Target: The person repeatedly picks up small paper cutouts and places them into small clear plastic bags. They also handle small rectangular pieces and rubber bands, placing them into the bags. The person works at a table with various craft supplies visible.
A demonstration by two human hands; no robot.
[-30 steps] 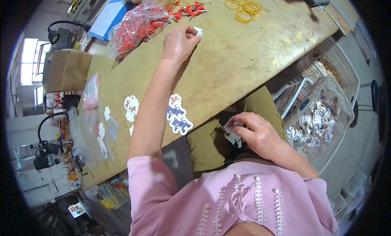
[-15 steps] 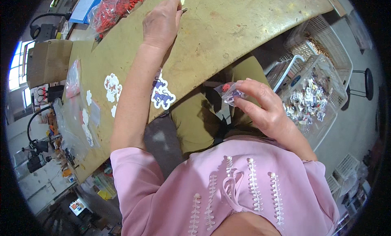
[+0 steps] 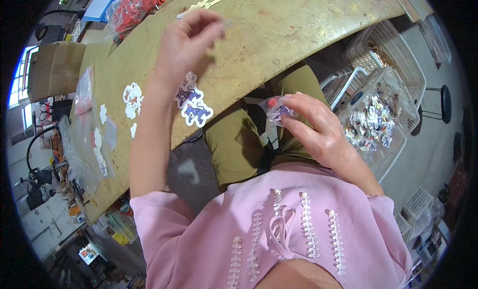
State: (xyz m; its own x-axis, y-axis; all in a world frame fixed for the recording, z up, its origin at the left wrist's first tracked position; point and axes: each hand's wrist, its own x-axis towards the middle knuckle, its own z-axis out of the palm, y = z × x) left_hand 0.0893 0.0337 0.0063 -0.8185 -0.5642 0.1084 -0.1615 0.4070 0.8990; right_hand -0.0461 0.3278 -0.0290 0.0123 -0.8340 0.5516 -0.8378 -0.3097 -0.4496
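Observation:
My right hand (image 3: 318, 127) pinches a small clear plastic bag (image 3: 275, 111) over my lap, with something red and a purple-printed piece inside. Over the table (image 3: 279, 45), my left hand (image 3: 191, 40) is smeared by motion. Its fingers look drawn together, with a faint pale bit at the tips too blurred to name. Beyond it lie pale yellow and white paper slips (image 3: 203, 6). Under my left wrist, near the table edge, purple animal cut-outs with white borders (image 3: 197, 113) lie partly overlapped. Further left are orange-and-white cut-outs (image 3: 132, 100), partly hidden by my forearm.
A bag of red parts (image 3: 134, 12) sits at the far left of the table. A cardboard box (image 3: 57, 70) and clear plastic bags (image 3: 84, 92) are along the left side. White plastic crates (image 3: 408, 97) stand on the right, one holding many cut-outs (image 3: 373, 122). Behind them is a dark stool (image 3: 445, 105).
My left hand has drawn back toward me from the paper slips, uncovering them. My right hand still holds the plastic bag, nearly in place. The view has shifted slightly.

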